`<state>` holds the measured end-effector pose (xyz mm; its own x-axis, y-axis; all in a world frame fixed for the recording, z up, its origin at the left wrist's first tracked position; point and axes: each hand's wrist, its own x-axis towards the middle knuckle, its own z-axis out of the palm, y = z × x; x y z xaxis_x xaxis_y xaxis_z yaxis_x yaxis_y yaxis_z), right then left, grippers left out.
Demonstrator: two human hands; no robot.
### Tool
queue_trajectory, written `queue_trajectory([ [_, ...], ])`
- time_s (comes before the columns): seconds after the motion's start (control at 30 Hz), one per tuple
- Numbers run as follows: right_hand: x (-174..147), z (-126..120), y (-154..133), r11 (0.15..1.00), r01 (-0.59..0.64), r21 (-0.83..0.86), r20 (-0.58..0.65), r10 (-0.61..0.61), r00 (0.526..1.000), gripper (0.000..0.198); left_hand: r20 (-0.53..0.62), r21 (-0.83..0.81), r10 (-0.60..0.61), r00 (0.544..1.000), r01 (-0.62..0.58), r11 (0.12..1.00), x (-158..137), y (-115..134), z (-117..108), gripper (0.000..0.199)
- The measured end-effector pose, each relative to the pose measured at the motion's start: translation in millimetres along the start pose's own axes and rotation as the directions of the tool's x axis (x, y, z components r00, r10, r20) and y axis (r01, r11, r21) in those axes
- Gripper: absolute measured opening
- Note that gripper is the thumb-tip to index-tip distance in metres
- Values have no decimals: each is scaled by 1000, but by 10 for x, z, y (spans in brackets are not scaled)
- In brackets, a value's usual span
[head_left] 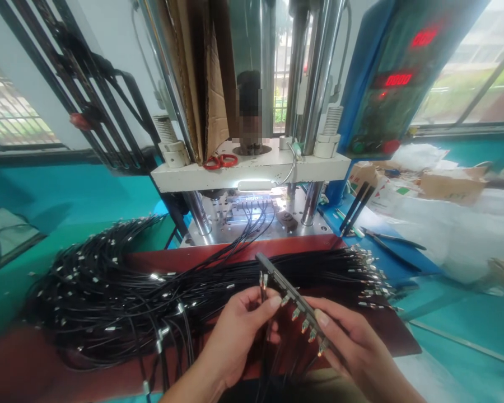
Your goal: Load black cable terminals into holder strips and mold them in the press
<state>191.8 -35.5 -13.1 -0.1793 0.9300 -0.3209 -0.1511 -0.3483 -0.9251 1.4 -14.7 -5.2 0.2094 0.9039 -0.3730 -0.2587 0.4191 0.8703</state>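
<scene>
My right hand [346, 333] grips a long dark bar [292, 291], tilted down to the right. Several small metal connectors [304, 326] stick out along its lower edge. Just left of the bar, my left hand [246, 330] is closed around black cables [265, 358]. Metal ends of these cables [264, 278] rise above my thumb, close to the bar's upper part. My left thumb is beside one of the connectors; whether it touches is unclear. Behind both hands lies a large bundle of black cables [218, 280] with metal ends.
A press stands ahead, its white plate [252, 170] above a lit metal mould [252, 211] with cables running into it. Red-handled scissors [220, 162] lie on the plate. At right are a control box [386, 84], tweezers [395, 246] and white bags [466, 224].
</scene>
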Motion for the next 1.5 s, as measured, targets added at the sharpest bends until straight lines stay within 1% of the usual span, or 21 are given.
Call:
queue_trajectory([
  [0.1,-30,9,-22,999,-27,25,-30,28,999,50,-56,-63,49,997,-53,997,-10,17,-14,25],
  [0.17,-33,2,-22,1000,-5,-2,-13,5,1000,51,-77,-68,63,995,-69,995,0,3,-24,24],
  [0.23,-25,-14,-17,1000,3,-6,-6,-3,1000,48,-103,-50,80,991,-85,995,15,-20,-26,25],
  [0.33,-13,-54,-16,1000,-7,-26,43,8,999,44,-175,47,128,976,-121,992,20,-38,-16,30],
  [0.4,-13,-78,-22,998,-24,-55,79,28,996,46,-211,120,145,967,-122,985,5,-28,-6,32],
  [0.47,-16,-85,-26,997,-24,-74,75,29,997,50,-212,184,140,967,-101,978,-13,-13,1,32],
  [0.53,-20,-73,-24,996,-5,-91,35,8,999,52,-189,243,124,974,-76,967,-24,-11,2,31],
  [0.6,-23,-51,-16,995,-11,-104,13,13,1000,53,-167,260,88,982,-42,965,-24,-31,-1,33],
  [0.73,-20,-20,-5,995,-54,-89,11,55,998,50,-150,192,-4,989,33,981,5,-85,1,35],
  [0.87,-21,-15,-11,993,20,-120,55,-13,998,49,-152,157,-16,988,40,987,23,-71,37,34],
  [0.97,-29,-13,-7,992,7,-126,56,0,998,48,-155,140,-30,987,52,989,24,-40,66,33],
  [1.07,-30,-17,-2,986,25,-166,54,-16,998,47,-161,138,-26,987,48,989,27,-34,75,33],
  [1.13,-26,-23,-8,974,68,-216,88,-50,995,45,-165,142,-12,986,36,989,28,-41,68,32],
  [1.2,-21,-31,-19,965,87,-248,141,-53,989,44,-143,146,4,990,17,989,25,-41,50,32],
  [1.27,-16,-37,-29,977,63,-206,145,-33,989,42,-93,132,24,995,-11,991,14,-22,17,31],
  [1.33,-13,-44,-32,994,17,-111,112,-4,994,42,-70,81,64,995,-58,995,-5,17,-28,29],
  [1.4,-11,-59,-30,999,-23,-43,66,26,998,45,-128,10,102,986,-102,995,-27,62,-79,30],
  [1.47,-9,-84,-30,998,-44,-55,43,46,998,54,-211,-12,107,971,-112,994,-49,94,-124,37],
  [1.5,-7,-97,-33,996,-48,-80,37,51,998,58,-236,8,90,968,-91,996,-58,99,-141,41],
])
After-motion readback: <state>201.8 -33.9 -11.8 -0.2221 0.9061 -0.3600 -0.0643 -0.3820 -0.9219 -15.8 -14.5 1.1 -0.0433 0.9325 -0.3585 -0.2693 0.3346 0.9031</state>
